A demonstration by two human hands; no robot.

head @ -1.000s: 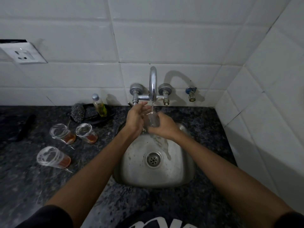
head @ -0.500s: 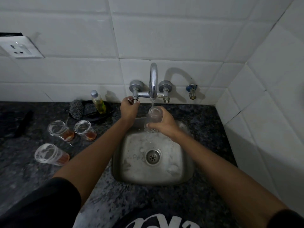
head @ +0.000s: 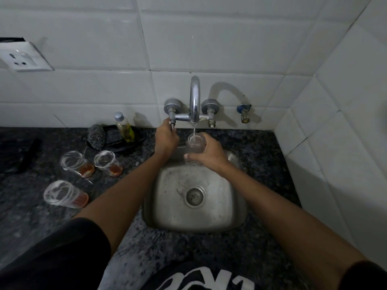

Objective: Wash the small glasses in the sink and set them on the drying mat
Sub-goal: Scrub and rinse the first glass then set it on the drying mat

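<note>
Your right hand grips a small glass, fingers and thumb curled round its wall, holding it over the back of the sink directly beneath the faucet spout. A thin stream of water falls into its mouth. Your left hand is at the left tap handle, its fingers closed round the small stem.

Risks noted:
- The glass is wet and you hold it in one hand only. Should the grip loosen, I judge it would drop into the steel basin and might chip or crack.
- The rim sits close under the spout. Lifting the glass without first drawing it clear could knock rim against metal.
- A sharp turn of the tap would likely strengthen the flow and splash water out of the glass onto the counter.
- Three more glasses wait on the counter to the left: one near the front edge and two further back, each showing an orange-brown residue at the bottom. All stand near your left forearm; a careless sweep back from the tap could topple one.
- No drying mat is visible in this view, so you cannot confirm the set-down spot from here.

Orientation: the held glass is near upright, long axis close to vertical, mouth up toward the spout, base down toward the sink. Keep it so while it fills, or it will spill early.
</note>
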